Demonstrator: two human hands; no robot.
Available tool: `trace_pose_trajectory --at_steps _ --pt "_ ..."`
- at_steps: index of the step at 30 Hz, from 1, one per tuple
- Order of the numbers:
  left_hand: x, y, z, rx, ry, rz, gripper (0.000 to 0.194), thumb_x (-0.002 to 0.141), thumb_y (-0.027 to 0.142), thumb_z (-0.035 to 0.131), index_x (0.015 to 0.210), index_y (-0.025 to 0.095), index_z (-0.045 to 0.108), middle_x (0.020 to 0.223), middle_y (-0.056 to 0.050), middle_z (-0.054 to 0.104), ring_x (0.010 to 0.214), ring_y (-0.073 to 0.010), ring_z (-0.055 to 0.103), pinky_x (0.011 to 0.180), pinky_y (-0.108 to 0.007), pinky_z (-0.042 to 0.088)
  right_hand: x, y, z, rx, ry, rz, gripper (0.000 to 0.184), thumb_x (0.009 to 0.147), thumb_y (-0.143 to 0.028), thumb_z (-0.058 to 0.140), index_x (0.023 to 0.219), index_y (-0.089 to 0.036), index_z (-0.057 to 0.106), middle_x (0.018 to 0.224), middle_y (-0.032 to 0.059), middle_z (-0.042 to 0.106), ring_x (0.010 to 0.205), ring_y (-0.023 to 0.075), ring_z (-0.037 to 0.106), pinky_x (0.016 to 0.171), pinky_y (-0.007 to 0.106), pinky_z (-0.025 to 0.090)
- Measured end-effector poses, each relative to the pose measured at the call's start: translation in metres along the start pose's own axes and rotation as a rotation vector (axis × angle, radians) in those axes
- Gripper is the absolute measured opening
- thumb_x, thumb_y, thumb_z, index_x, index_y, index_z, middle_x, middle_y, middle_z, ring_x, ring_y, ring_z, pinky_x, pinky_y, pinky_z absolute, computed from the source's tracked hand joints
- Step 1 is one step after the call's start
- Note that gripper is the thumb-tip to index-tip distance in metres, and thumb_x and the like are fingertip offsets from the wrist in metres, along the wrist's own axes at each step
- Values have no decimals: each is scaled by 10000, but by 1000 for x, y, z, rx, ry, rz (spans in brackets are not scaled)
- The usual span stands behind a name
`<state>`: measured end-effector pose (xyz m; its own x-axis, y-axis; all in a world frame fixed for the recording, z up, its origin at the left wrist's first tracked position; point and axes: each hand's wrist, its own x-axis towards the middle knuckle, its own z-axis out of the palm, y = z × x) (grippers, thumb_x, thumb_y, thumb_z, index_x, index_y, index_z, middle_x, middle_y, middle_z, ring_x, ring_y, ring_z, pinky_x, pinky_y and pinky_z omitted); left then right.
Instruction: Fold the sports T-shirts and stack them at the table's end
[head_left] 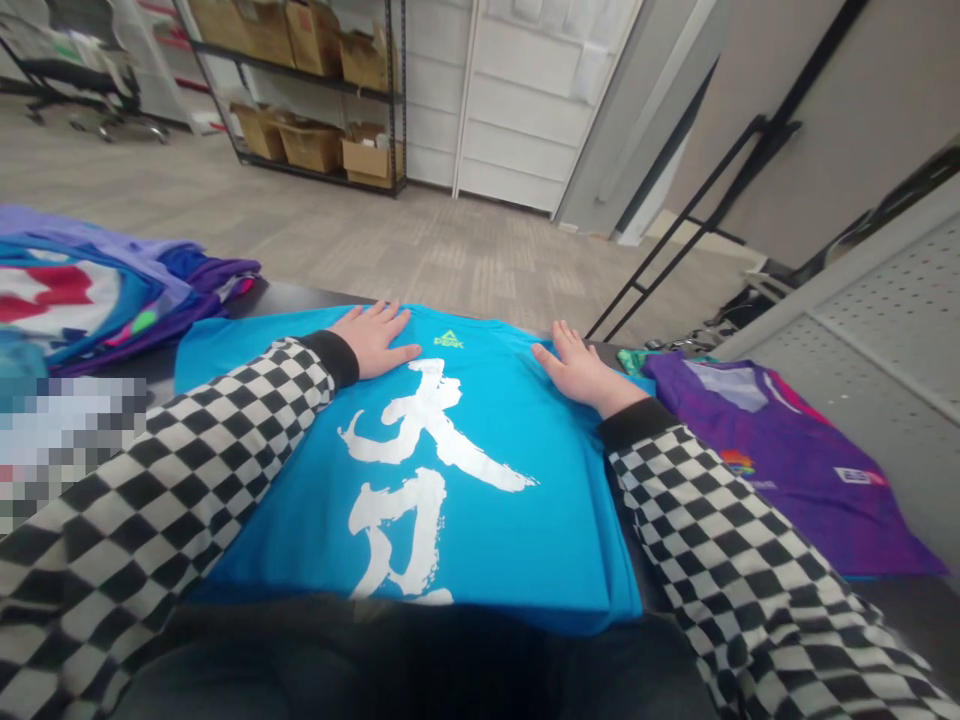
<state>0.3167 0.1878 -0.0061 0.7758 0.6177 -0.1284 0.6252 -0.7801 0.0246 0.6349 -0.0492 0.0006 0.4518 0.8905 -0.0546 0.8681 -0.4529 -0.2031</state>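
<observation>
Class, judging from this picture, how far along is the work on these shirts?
Done: the stack of shirts at the table's far left looks folded. In hand: the left hand and right hand lie flat on a blue T-shirt. Left: a purple jersey lies apart on the right, untouched.

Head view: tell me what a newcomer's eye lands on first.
The bright blue T-shirt fills the middle of the view, with large white brush-stroke characters across it. The left hand and right hand lie flat on its upper part, coming out of black-and-white checked sleeves. A purple printed shirt lies to the right, and a colourful pile of garments to the left.
</observation>
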Motion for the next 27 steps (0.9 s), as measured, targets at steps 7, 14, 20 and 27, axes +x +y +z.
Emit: trace_pose_trajectory --at_steps 7,14,20,27 --pt "4 -4 5 0 -5 8 980 1123 738 281 1894 138 206 1957 -167 157 1818 -402 171 1451 -600 185 -27 32 -1 -66 -10 199 899 1175 -620 198 1856 -39 275 1939 214 181 1815 378 179 1463 607 191" --pt "7 -7 8 16 6 15 974 1122 730 277 1894 139 209 1954 -175 171 1813 -406 190 1442 -594 198 -33 39 4 -129 0 226 956 1149 -721 239 1838 -63 328 1925 263 208 1799 442 216 1424 701 228" --pt "7 -7 10 0 17 16 981 1113 736 287 1893 144 219 1951 -174 189 1810 -415 199 1441 -607 198 -42 43 13 -108 41 225 1004 1129 -762 264 1822 -40 344 1901 303 256 1784 478 243 1408 739 228" --pt "8 -8 11 -12 27 21 985 1110 731 299 1887 129 241 1946 -182 199 1804 -428 209 1434 -630 217 -47 32 6 -152 104 218 997 1144 -739 289 1821 -6 316 1905 315 232 1792 496 188 1412 752 194"
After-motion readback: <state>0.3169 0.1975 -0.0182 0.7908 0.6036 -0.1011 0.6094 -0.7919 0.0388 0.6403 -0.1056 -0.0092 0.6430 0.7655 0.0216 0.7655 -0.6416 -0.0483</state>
